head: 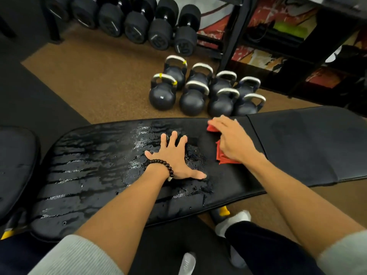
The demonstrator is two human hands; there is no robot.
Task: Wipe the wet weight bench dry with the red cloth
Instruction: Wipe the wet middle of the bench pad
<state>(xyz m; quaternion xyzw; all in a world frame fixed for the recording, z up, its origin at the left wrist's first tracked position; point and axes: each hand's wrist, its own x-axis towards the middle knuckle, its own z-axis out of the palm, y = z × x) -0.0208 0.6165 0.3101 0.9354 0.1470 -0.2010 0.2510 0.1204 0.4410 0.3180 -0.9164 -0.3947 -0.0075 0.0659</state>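
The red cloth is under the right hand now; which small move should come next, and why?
Probably slide the red cloth leftward under the right hand, toward the left hand. The weight bench looks matte and dry to the right of the cloth, while the glossy water streaks all lie to its left.

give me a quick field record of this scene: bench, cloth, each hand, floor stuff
bench: black pad, wet and streaked across its left part, matte on the right
cloth: red, folded, flat on the bench at the wet patch's right edge
right hand: presses on the cloth, fingers straight
left hand: flat on the wet pad, fingers spread
floor: kettlebells beyond the bench, dumbbells behind
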